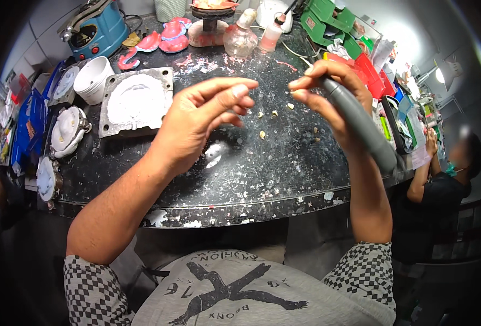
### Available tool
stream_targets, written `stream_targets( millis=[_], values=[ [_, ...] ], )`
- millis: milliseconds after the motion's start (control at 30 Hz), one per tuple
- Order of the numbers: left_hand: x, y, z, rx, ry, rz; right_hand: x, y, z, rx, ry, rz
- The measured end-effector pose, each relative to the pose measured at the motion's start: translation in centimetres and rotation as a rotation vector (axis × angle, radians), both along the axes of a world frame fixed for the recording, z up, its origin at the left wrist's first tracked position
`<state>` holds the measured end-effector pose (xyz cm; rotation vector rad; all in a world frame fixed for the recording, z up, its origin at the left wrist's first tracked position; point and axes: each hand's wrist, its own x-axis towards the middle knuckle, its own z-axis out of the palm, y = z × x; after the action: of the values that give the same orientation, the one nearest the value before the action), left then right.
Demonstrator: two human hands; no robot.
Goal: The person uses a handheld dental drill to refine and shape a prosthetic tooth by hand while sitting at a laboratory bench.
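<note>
Dark grey and probably stiff, the tool (362,122) slants over the bench's (284,182) right side, right hand (354,81) fingers clamped around its narrower front; likely fairly weighty, it suits a pen-like hold there. Left hand (194,114) fingers curl near the thumb; whether they pinch anything, I cannot tell. Pale flecks spot the black benchtop; a co-worker (444,187) sits rightward.

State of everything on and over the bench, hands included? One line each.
Left hand: raised over the bench, grip unclear.
Right hand: closed around the grey handheld tool.
Grey handheld tool: held tilted; running or not, can't tell.
White tub: lidless.
Metal mold: face up, white-filled.
Pale chips: loose, scattered.
Blue machine: power unclear.
Bench: speckled, littered.
</note>
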<state>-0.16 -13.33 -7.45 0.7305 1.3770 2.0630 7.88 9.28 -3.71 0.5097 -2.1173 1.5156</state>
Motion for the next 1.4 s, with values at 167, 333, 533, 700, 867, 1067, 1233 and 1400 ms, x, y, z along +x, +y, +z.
stream_targets(
  millis=[167, 333, 533, 700, 867, 1067, 1233, 1400],
  values=[
    [0.4, -0.9, 0.4, 0.146, -0.212, -0.076, -3.5, -4.8, 0.1, 0.268, 0.467, 0.104],
    [-0.3, -0.8, 0.2, 0.301, -0.269, -0.092, -4.0, -5.7, -0.8, 0.113, 0.498, 0.042],
    [0.2, -1.1, 0.3, 0.271, -0.297, -0.099, -2.7, -6.2, -2.5, 0.127, 0.466, -0.06],
    [0.0, -0.6, 0.1, 0.316, -0.17, -0.071, -2.4, -6.3, -2.6, 0.048, 0.47, -0.077],
    [0.3, -0.6, 0.3, 0.22, -0.135, 0.018, -2.7, -5.6, -2.5, 0.138, 0.557, -0.115],
    [0.4, -0.8, 0.4, 0.207, -0.171, -0.002, -1.6, -5.9, -2.1, 0.142, 0.357, -0.142],
    [0.2, -0.7, 0.2, 0.237, -0.168, 0.003, -1.7, -5.7, -2.2, 0.125, 0.372, -0.127],
    [0.1, -0.8, 0.6, 0.265, -0.203, -0.018, -0.7, -4.4, -1.5, 0.269, 0.383, -0.125]
  ],
)
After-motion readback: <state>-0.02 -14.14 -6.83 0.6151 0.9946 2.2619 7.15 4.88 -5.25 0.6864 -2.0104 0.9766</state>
